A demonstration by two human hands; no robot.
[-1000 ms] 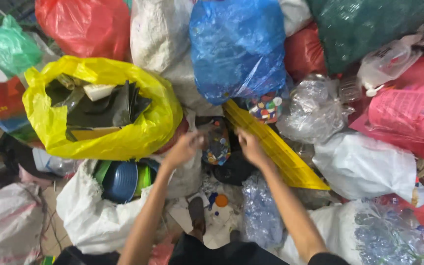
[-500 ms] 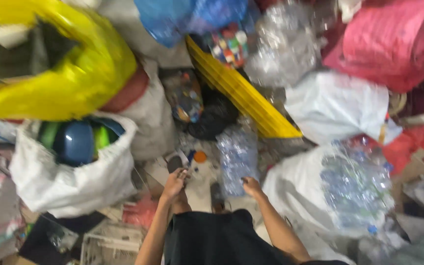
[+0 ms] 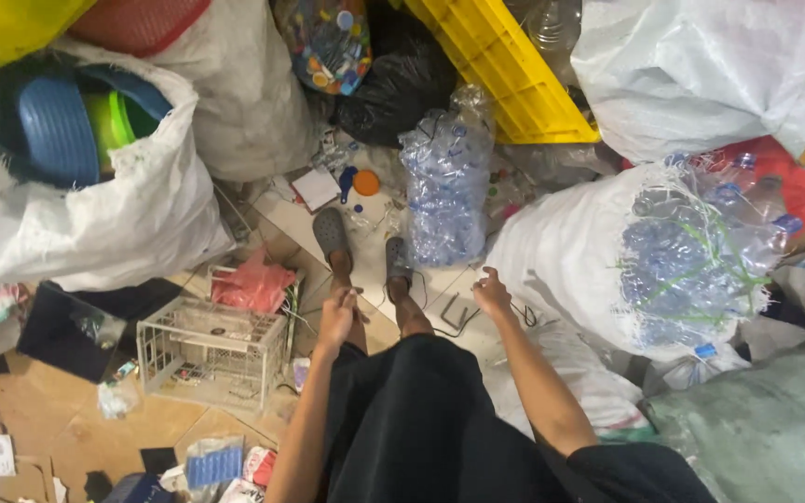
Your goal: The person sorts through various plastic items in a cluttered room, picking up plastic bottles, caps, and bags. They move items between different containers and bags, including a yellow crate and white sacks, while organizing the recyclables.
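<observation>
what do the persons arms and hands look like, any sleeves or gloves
Both arms are bare along all that shows. The left hand and right hand wear no gloves, and no watch, ring or band shows. Dark clothing appears by the right upper arm at the frame's bottom edge.

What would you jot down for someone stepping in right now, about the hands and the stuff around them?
Left hand: empty, fingers loose, hanging above the left knee.
Right hand: empty, open, beside the big white sack of clear bottles.
Ahead of the feet: a clear bag of crushed bottles, standing upright on the floor.
Left: white wire basket; white sack with blue and green plastic items.
Nothing is held by either hand; the bags are untouched at this instant.
</observation>
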